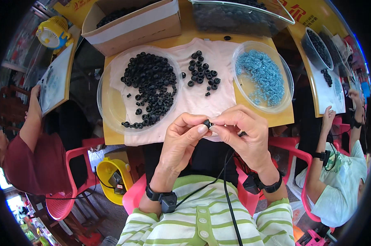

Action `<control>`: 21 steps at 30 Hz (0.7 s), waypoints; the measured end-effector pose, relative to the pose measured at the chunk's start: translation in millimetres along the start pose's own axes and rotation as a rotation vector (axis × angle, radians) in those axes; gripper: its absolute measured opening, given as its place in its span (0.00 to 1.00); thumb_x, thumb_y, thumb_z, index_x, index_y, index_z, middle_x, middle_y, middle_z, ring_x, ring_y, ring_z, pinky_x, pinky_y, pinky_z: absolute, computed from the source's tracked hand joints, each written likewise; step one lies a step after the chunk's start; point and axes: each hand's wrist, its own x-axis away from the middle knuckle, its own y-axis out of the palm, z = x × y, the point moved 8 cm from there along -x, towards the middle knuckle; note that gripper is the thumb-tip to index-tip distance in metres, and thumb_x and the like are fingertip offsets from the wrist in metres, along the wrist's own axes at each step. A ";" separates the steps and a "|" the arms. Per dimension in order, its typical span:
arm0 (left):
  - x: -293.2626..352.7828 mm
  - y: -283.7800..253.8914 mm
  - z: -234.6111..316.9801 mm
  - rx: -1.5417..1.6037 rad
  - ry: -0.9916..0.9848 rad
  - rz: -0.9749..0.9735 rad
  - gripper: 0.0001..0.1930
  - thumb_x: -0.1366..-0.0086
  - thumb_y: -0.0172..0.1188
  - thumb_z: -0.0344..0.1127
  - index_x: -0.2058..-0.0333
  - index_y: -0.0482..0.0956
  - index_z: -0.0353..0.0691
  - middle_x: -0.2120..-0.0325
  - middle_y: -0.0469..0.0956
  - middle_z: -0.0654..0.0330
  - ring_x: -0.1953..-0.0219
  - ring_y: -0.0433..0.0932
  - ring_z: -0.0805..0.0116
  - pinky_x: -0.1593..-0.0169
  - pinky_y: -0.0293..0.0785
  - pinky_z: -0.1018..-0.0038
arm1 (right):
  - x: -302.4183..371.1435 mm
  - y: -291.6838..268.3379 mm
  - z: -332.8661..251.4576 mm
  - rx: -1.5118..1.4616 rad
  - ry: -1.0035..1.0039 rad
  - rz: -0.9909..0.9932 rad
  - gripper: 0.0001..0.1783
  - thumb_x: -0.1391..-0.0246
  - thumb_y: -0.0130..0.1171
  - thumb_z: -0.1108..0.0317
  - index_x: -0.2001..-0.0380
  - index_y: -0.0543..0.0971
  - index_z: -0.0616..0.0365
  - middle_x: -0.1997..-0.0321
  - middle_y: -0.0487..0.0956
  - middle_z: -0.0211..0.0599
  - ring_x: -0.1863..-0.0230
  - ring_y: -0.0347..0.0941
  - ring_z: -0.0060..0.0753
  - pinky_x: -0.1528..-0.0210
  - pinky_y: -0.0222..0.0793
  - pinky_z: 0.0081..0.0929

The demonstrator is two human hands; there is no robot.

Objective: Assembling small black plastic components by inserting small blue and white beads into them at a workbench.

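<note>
Over the near edge of the table, my left hand (179,143) pinches a small black round part (208,123) between thumb and fingertips. From the other side, the thumb and forefinger of my right hand (249,133) close on the same part. The fingertips hide much of it, and a dark bit shows below my right fingers. Left of my hands, a clear round tray (105,96) holds many black ring-like parts (148,78). Several more black parts (199,69) lie loose on a pale pink cloth (193,102). To the right, another clear tray (288,88) holds small translucent blue rings (261,76).
A cardboard box (136,30) and a clear plastic bin (238,18), both with black parts inside, stand at the table's far side. Co-workers sit at a left table (64,78) and a right table (318,96). A yellow bucket (113,178) stands at lower left. Cables run down from my wrist straps.
</note>
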 end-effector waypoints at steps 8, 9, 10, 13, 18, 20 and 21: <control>-5.6 -14.7 -13.8 0.115 -0.069 0.087 0.05 0.36 0.59 0.26 0.61 0.77 0.36 0.61 0.79 0.59 0.60 0.79 0.72 0.52 0.78 0.75 | 6.9 16.3 -15.5 0.543 -0.417 0.000 0.14 0.54 0.66 0.76 0.61 0.81 0.59 0.70 0.77 0.36 0.72 0.75 0.34 0.71 0.72 0.24; -5.6 -19.5 -14.7 0.104 -0.068 0.097 0.05 0.36 0.59 0.26 0.61 0.77 0.36 0.61 0.79 0.58 0.60 0.79 0.72 0.52 0.78 0.75 | 6.1 15.7 -14.0 0.546 -0.411 0.000 0.14 0.54 0.66 0.76 0.61 0.81 0.59 0.70 0.77 0.36 0.72 0.75 0.34 0.71 0.72 0.24; -5.8 -22.8 -14.6 0.091 -0.067 0.107 0.05 0.36 0.59 0.26 0.61 0.77 0.36 0.61 0.79 0.58 0.60 0.80 0.72 0.53 0.78 0.75 | 1.1 10.3 -3.8 0.420 -0.286 -0.001 0.13 0.54 0.65 0.76 0.61 0.81 0.60 0.69 0.77 0.37 0.72 0.75 0.35 0.71 0.72 0.26; -9.6 -15.7 -8.1 -0.004 -0.049 0.040 0.07 0.36 0.60 0.26 0.59 0.77 0.36 0.59 0.79 0.57 0.59 0.80 0.71 0.52 0.78 0.75 | -16.7 4.9 19.3 0.350 -0.124 0.039 0.11 0.54 0.64 0.77 0.64 0.80 0.61 0.69 0.76 0.38 0.72 0.75 0.38 0.70 0.72 0.30; -7.6 -17.2 -14.4 -0.052 -0.118 0.060 0.12 0.37 0.58 0.26 0.54 0.76 0.35 0.59 0.79 0.53 0.60 0.78 0.70 0.53 0.77 0.75 | -30.2 8.7 55.8 0.494 -0.071 0.022 0.10 0.53 0.61 0.78 0.65 0.78 0.58 0.69 0.74 0.38 0.70 0.74 0.43 0.70 0.69 0.32; -7.0 -19.2 -15.6 -0.054 -0.129 0.052 0.13 0.37 0.58 0.26 0.53 0.75 0.35 0.58 0.79 0.52 0.60 0.79 0.69 0.53 0.77 0.75 | -32.8 12.0 57.5 0.558 -0.071 -0.004 0.09 0.52 0.60 0.77 0.65 0.78 0.57 0.68 0.74 0.38 0.69 0.74 0.43 0.70 0.69 0.33; -6.5 -20.6 -15.3 -0.064 -0.122 0.048 0.12 0.37 0.58 0.26 0.54 0.76 0.35 0.57 0.79 0.52 0.59 0.79 0.68 0.53 0.77 0.75 | -33.5 15.2 58.5 0.621 -0.074 -0.033 0.09 0.52 0.60 0.76 0.64 0.78 0.57 0.68 0.74 0.38 0.68 0.74 0.43 0.69 0.70 0.33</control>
